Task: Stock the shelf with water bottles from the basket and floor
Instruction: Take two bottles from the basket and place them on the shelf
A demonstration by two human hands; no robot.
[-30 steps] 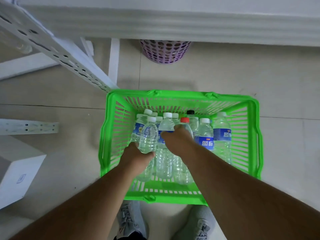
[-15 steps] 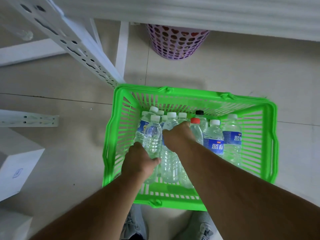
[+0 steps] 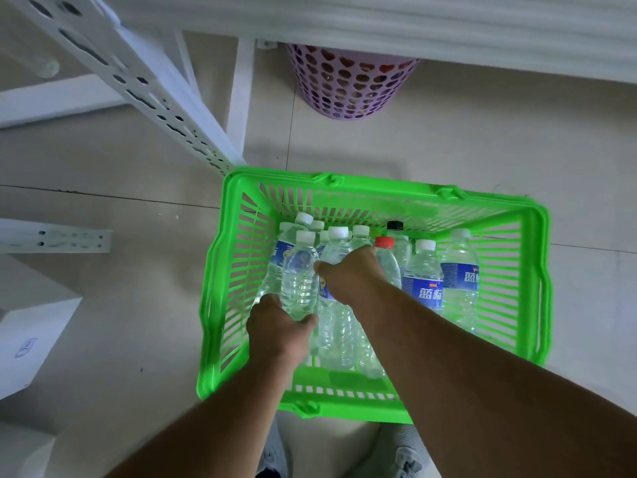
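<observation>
Currently the fingers (image 3: 308, 320) of the left hand (image 3: 279, 331) are curled round the base of a clear unlabelled bottle (image 3: 299, 281), which is held tilted and raised above its neighbours, presumably so it clears the pack. The right hand (image 3: 351, 274) is wrapped round the shoulder of a blue-labelled bottle (image 3: 336, 305) beside it; fingertips are hidden, but the grip looks closed. Two bottles are taken at once, likely to halve the trips. The remaining bottles (image 3: 425, 281) are stood upright, caps up, packed along the far side of the green basket (image 3: 531, 305) on the floor (image 3: 138, 305). The white shelf frame (image 3: 155, 98) stands just beyond the basket's far left corner. A purple perforated bin (image 3: 348, 84) sits behind.
</observation>
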